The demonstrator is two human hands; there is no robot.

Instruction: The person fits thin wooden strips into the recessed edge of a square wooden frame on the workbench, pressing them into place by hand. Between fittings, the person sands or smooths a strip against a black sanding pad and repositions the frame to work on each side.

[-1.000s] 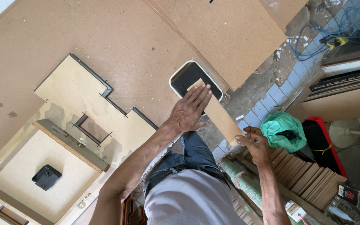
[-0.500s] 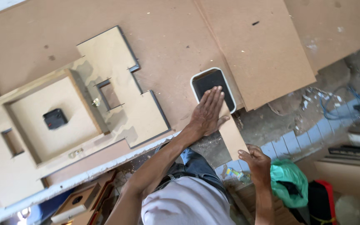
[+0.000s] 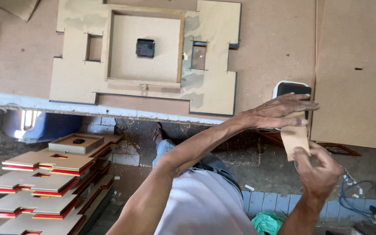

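Brown board covers the desk; left hand lies flat, fingers spread, on a wooden strip whose near end the right hand grips.

The small board piece is pale tan. The tray is black with a white rim. The bench is brown fibreboard; the cut-out panel on it is lighter beige, with a black box at its centre. At seven o'clock, the stacked panels are tan with red edges.
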